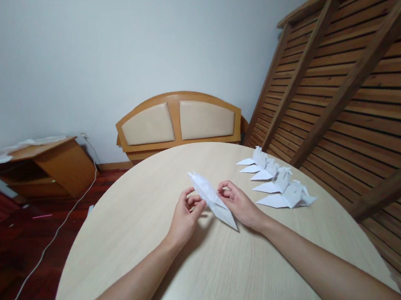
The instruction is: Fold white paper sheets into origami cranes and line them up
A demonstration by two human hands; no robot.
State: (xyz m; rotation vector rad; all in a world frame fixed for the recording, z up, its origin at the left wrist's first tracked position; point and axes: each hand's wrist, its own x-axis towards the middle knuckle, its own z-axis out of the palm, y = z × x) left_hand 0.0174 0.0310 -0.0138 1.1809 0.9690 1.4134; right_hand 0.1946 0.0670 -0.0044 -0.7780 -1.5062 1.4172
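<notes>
A long, pointed piece of folded white paper (211, 197) is held slantwise a little above the round table (149, 203). On its left edge my left hand (188, 210) pinches it between thumb and fingers. The fingertips of my right hand (238, 204) grip the opposite edge near the middle. The paper's lower tip points toward me and to the right. Several folded white paper figures (286, 194) stand in a row to the right of my right hand, each with a pointed end facing left.
Slatted wooden panels (352, 91) lean along the right side, close to the table's edge. A padded headboard (179, 119) stands behind the table. At the left are a low wooden desk (62, 169) and a white cable (53, 244) crossing the dark red floor.
</notes>
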